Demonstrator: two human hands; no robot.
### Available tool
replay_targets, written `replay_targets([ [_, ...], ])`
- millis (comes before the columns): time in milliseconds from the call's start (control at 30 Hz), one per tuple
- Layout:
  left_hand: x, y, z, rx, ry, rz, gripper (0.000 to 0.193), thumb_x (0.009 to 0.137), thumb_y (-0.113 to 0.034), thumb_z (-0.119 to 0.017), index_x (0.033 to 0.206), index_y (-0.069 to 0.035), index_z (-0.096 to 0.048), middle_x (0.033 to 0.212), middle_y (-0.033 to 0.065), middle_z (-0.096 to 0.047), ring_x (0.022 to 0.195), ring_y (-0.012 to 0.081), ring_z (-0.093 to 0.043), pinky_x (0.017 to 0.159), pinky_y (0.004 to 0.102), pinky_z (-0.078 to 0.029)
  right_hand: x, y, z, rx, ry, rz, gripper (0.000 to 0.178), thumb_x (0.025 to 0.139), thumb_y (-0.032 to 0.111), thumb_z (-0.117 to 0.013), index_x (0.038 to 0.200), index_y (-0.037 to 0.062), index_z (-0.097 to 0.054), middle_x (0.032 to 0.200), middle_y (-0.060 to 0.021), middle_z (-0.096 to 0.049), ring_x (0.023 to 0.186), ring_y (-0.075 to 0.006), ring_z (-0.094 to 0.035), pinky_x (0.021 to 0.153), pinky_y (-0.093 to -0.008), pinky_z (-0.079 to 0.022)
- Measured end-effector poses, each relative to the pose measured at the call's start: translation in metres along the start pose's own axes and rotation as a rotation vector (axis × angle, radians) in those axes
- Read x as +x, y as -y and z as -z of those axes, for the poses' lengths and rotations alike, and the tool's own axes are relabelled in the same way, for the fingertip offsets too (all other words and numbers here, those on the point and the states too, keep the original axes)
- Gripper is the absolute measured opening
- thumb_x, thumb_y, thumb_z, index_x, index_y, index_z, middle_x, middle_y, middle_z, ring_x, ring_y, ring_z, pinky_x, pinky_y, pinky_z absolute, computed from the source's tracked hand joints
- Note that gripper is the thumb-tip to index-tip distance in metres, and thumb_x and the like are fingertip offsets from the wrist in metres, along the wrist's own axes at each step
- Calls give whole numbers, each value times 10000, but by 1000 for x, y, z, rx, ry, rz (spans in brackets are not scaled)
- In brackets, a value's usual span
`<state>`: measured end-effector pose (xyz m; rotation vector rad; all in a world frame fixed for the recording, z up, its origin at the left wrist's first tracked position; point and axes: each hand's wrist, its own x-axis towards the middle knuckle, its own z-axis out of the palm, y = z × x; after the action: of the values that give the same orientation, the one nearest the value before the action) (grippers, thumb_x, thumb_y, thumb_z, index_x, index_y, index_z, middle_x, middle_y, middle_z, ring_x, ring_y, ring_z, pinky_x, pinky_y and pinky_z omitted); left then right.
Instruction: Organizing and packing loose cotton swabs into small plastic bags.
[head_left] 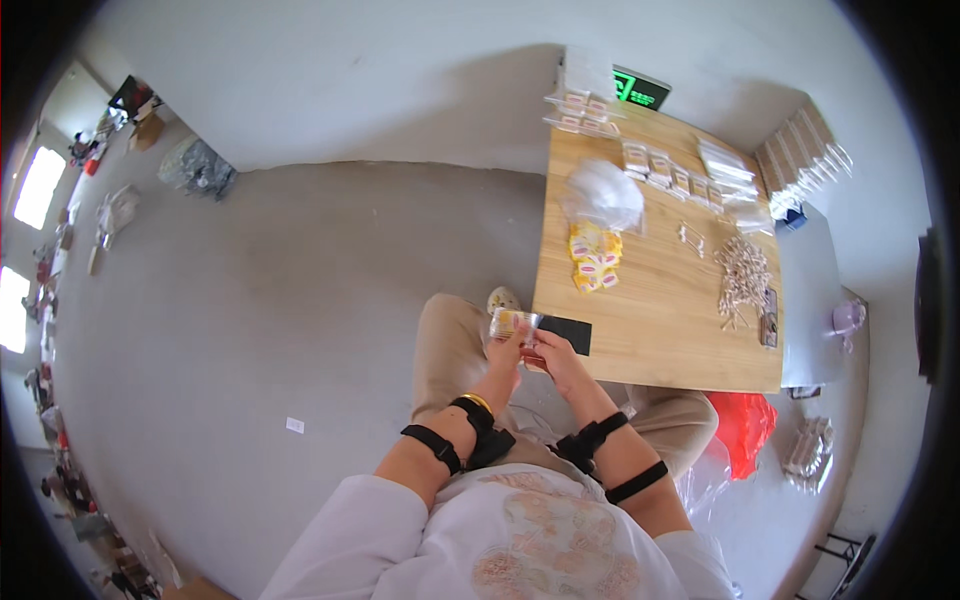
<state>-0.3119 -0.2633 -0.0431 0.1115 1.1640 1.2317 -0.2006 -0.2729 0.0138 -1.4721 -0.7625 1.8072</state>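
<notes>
In front of my lap, at the table's near left corner, both hands are together on a small clear packet [510,322] with a yellow and white printed insert. My left hand [505,352] grips it from below, with the thumb along it. My right hand [558,360] is closed at its right end, fingers pressed together; a small reddish patch shows beneath them, too small to name. A black flat rectangle [568,335] lies on the tabletop just beyond my right hand. Further back on the table is a pile of yellow and white printed cards [595,258].
The wooden table [655,330] also bears a heap of clear bags [605,195], a row of filled packets [672,178], a pile of thin pale sticks [745,275] and stacked clear packs [583,105]. Under its near edge hangs a red bag [742,430].
</notes>
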Motion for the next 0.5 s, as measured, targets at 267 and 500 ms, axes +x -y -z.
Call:
replay_targets([
  [267, -6, -4, 1, 38, -19, 112, 364, 808, -195, -855, 1100, -174, -638, 897, -58, -645, 757, 88, -603, 665, 248, -477, 9, 13, 9, -14, -127, -74, 427, 973, 10, -464, 1395, -1, -528, 1199, -80, -647, 965, -180, -685, 826, -305, -556],
  [500, 0, -22, 20, -69, 72, 117, 366, 847, -139, -812, 1166, -112, -636, 982, 8, -691, 833, 138, -674, 707, 272, -538, 3, 23, -9, 67, 57, -96, 474, 972, -9, -466, 1445, 15, -475, 1320, -83, -583, 1102, -172, -639, 923, -305, -519],
])
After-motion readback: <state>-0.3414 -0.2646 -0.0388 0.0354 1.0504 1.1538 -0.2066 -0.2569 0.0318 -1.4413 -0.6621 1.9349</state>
